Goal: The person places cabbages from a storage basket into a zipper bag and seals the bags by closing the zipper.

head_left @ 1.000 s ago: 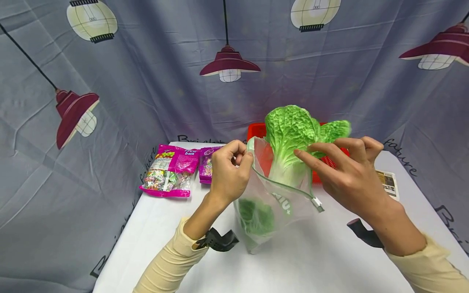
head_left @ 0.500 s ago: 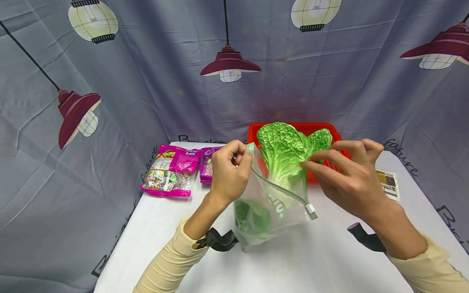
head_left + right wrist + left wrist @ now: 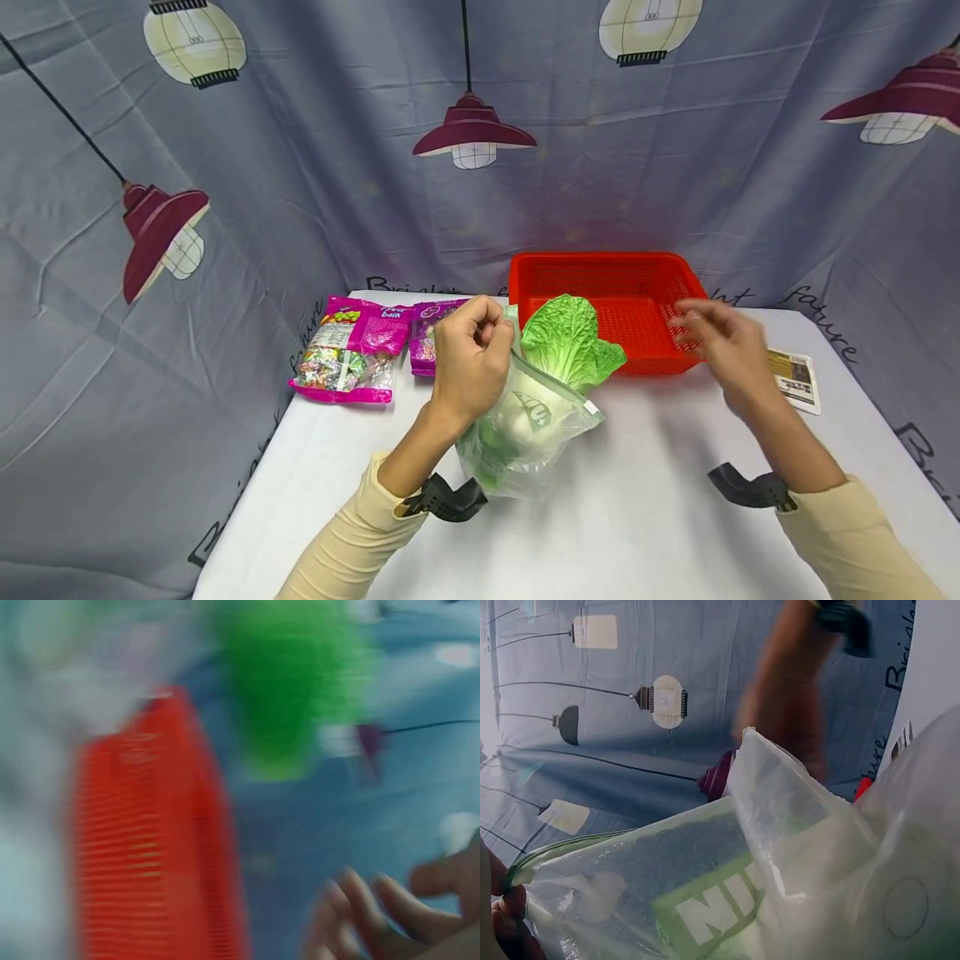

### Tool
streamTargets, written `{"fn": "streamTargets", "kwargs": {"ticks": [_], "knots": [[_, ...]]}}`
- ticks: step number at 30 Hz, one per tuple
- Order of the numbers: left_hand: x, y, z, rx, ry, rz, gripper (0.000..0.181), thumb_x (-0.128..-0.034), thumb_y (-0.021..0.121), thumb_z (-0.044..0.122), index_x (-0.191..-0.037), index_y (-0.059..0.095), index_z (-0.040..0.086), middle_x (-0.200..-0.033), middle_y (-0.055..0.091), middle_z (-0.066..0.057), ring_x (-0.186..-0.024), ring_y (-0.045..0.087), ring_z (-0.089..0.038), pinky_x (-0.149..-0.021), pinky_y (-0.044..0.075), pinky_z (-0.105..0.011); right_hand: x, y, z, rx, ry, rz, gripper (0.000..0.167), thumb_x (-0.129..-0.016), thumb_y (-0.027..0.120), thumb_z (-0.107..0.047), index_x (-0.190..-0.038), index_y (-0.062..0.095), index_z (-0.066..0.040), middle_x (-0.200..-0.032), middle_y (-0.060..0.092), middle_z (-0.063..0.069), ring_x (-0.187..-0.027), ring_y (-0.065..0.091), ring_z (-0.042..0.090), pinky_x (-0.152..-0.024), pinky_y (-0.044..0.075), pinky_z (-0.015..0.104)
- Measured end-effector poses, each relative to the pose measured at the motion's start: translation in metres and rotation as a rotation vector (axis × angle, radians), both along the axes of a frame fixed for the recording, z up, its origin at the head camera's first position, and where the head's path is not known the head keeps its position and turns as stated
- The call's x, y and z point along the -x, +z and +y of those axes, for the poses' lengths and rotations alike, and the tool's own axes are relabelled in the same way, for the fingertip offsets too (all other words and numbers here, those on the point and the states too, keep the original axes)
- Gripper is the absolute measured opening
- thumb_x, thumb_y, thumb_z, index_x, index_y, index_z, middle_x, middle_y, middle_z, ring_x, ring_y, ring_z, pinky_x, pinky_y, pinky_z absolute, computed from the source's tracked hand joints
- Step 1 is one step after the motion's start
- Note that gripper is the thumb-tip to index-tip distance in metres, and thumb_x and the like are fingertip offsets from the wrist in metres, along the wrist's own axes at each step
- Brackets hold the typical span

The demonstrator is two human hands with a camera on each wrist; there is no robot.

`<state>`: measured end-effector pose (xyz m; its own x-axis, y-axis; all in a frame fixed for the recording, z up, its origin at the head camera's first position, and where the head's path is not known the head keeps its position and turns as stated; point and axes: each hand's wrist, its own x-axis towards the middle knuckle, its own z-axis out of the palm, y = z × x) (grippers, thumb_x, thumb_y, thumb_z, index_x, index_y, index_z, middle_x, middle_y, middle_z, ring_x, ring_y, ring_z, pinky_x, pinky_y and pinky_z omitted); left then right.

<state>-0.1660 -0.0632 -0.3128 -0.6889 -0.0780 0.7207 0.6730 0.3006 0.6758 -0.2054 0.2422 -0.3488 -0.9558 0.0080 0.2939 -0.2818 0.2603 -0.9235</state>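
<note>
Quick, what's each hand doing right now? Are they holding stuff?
Left hand: gripping the slider zip bag near its mouth.
Right hand: open, holding nothing.

White table (image 3: 645,525), plain top. Back left: pink candy bag (image 3: 348,354), lying flat, clear window showing wrapped sweets. Purple packet (image 3: 423,343) just beside it, to its right, partly hidden. Far edge, right of centre: red basket (image 3: 660,366), upright, perforated plastic. Right side: flat pale packet (image 3: 798,383) (left end covered, print too small to read), right of the basket.
</note>
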Motion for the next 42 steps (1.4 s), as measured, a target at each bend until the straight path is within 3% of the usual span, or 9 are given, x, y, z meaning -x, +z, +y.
{"fn": "streamTargets", "kwargs": {"ticks": [2, 5, 9, 15, 19, 25, 32, 38, 42], "knots": [[0.000, -0.001, 0.000, -0.001, -0.003, 0.005, 0.015, -0.0761, 0.051, 0.003, -0.064, 0.045, 0.008, -0.059, 0.036, -0.001, -0.052, 0.032, -0.012, -0.047, 0.025, -0.026, 0.001, -0.025, -0.001, -0.033, 0.165, -0.269, 0.029, -0.102, 0.049, -0.017, -0.119, 0.061, 0.003, -0.096, 0.069, 0.003, -0.082, 0.066, 0.016, -0.072, 0.055, 0.028], [0.000, -0.001, 0.000, -0.005, -0.012, 0.011, 0.015, -0.0764, 0.050, 0.005, -0.064, 0.045, 0.010, -0.059, 0.035, -0.001, -0.052, 0.031, -0.012, -0.047, 0.024, -0.026, -0.002, -0.047, -0.013, -0.091, 0.416, -0.440, 0.042, -0.104, 0.046, -0.026, -0.114, 0.059, 0.012, -0.095, 0.068, 0.015, -0.082, 0.067, 0.028, -0.070, 0.056, 0.038], [-0.001, 0.002, 0.000, -0.008, -0.016, 0.020, 0.014, -0.0764, 0.050, 0.007, -0.064, 0.045, 0.011, -0.059, 0.035, 0.001, -0.053, 0.032, -0.013, -0.047, 0.025, -0.027, -0.007, -0.048, -0.029, -0.081, 0.640, -0.442, 0.043, -0.104, 0.044, -0.027, -0.106, 0.062, 0.012, -0.090, 0.066, 0.021, -0.077, 0.067, 0.031, -0.062, 0.054, 0.035], [-0.001, 0.001, 0.000, -0.006, -0.015, 0.019, 0.015, -0.0760, 0.050, 0.005, -0.064, 0.045, 0.011, -0.059, 0.035, 0.000, -0.053, 0.032, -0.013, -0.047, 0.025, -0.027, -0.008, -0.038, -0.040, -0.132, 0.784, -0.407, 0.026, -0.099, 0.054, -0.016, -0.093, 0.067, 0.007, -0.078, 0.067, 0.021, -0.070, 0.067, 0.029, -0.058, 0.051, 0.032], [0.000, 0.000, 0.000, 0.004, -0.011, 0.030, 0.014, -0.0754, 0.051, 0.003, -0.064, 0.045, 0.009, -0.058, 0.036, -0.001, -0.053, 0.032, -0.013, -0.047, 0.025, -0.026, -0.008, -0.037, -0.043, -0.135, 0.805, -0.416, 0.028, -0.098, 0.057, -0.015, -0.089, 0.067, 0.008, -0.073, 0.066, 0.021, -0.066, 0.065, 0.022, -0.056, 0.050, 0.031], [0.000, 0.001, 0.002, 0.002, -0.016, 0.016, 0.015, -0.0755, 0.052, 0.002, -0.064, 0.046, 0.009, -0.058, 0.036, 0.000, -0.053, 0.032, -0.012, -0.047, 0.026, -0.026, -0.013, -0.030, -0.049, -0.125, 0.772, -0.489, 0.047, -0.099, 0.056, -0.022, -0.072, 0.048, 0.015, -0.061, 0.062, 0.019, -0.061, 0.065, 0.022, -0.052, 0.044, 0.027], [-0.002, -0.001, 0.003, 0.009, -0.030, -0.013, 0.016, -0.0769, 0.052, 0.004, -0.064, 0.046, 0.010, -0.058, 0.036, 0.001, -0.051, 0.033, -0.012, -0.047, 0.027, -0.026, -0.016, -0.024, -0.057, -0.110, 0.715, -0.572, 0.036, -0.097, 0.059, -0.024, -0.072, 0.056, 0.002, -0.061, 0.061, 0.013, -0.055, 0.062, 0.020, -0.049, 0.038, 0.024], [-0.003, -0.002, 0.003, 0.010, -0.044, -0.020, 0.016, -0.0773, 0.052, 0.002, -0.064, 0.045, 0.009, -0.059, 0.036, 0.000, -0.052, 0.033, -0.013, -0.048, 0.027, -0.027, -0.016, -0.023, -0.065, -0.114, 0.658, -0.527, 0.028, -0.091, 0.052, -0.008, -0.066, 0.052, 0.006, -0.055, 0.053, 0.008, -0.052, 0.062, 0.023, -0.047, 0.036, 0.023], [-0.001, -0.003, 0.003, 0.003, -0.039, -0.011, 0.016, -0.0773, 0.053, 0.002, -0.064, 0.046, 0.009, -0.059, 0.036, 0.000, -0.052, 0.033, -0.013, -0.048, 0.028, -0.026, -0.021, -0.020, -0.069, -0.121, 0.534, -0.448, 0.027, -0.087, 0.050, -0.005, -0.061, 0.048, 0.001, -0.054, 0.046, 0.005, -0.051, 0.059, 0.022, -0.048, 0.039, 0.025]]}}
